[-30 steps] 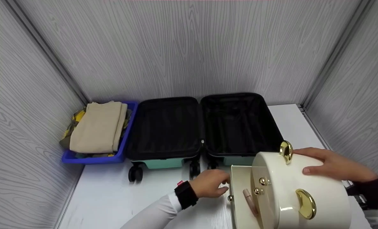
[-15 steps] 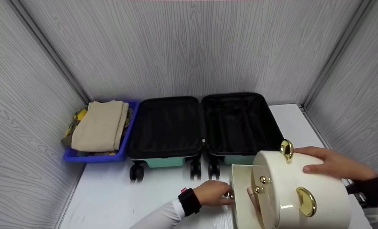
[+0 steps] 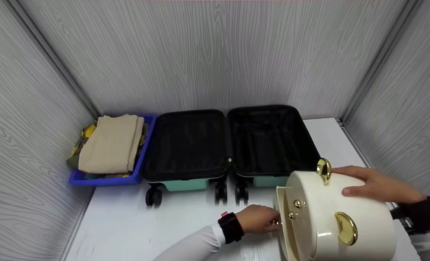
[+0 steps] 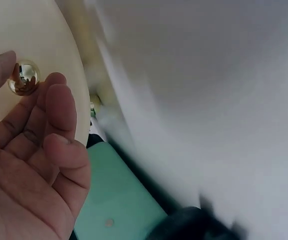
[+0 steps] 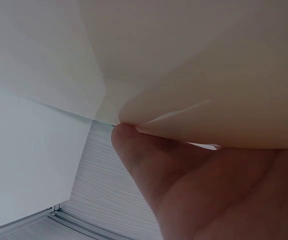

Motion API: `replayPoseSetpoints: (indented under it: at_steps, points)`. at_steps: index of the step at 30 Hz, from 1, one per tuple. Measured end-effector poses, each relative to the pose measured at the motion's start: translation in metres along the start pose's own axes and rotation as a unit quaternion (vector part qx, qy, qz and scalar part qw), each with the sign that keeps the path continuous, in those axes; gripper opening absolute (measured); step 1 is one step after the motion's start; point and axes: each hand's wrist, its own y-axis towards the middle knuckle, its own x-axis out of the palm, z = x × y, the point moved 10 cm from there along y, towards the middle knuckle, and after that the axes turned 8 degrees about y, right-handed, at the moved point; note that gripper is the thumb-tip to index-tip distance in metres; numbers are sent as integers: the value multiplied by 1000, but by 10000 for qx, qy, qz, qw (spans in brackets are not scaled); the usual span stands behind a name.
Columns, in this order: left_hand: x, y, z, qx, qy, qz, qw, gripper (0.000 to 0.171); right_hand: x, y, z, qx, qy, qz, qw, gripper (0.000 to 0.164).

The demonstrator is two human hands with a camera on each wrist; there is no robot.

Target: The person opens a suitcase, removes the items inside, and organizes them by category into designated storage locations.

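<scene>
A glossy cream cosmetic storage box [image 3: 359, 228] with gold handles stands at the front right in the head view. Its bottom drawer [image 3: 285, 224] juts out a short way on the left side. My left hand [image 3: 257, 219] pinches the drawer's round gold knob [image 4: 28, 79] between thumb and fingers, as the left wrist view shows up close. My right hand [image 3: 378, 185] rests on the box's upper right side, thumb and fingers spread along the curved shell. Whatever lies inside the drawer is hidden from the head view.
Behind the hands a mint-green suitcase [image 3: 186, 185] lies spread in two black-lined halves, its wheels toward me. At the left stands a blue basket [image 3: 128, 180] with a folded beige cloth [image 3: 109, 145] on top of patterned fabric. Grey wood-grain panels [image 3: 215, 54] enclose the white table.
My left hand has taken hold of the knob and moved right, pushing the drawer most of the way in. The pink tube in it has gone from sight. The right hand stays put.
</scene>
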Motion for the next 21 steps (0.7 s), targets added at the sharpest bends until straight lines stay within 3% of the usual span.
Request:
replayPoseSetpoints:
  at_steps: [13,17,21]
  points:
    - [2,31,14,137,247,-186,9994,19,0,0,-1,38,-91,103,9999,56]
    - [5,34,16,157,279,-279,9991,19,-2,0,0,47,-318,203,9993,56]
    - [5,33,16,176,202,-160,9995,17,-1,-1,2,39,-219,145,9996,56]
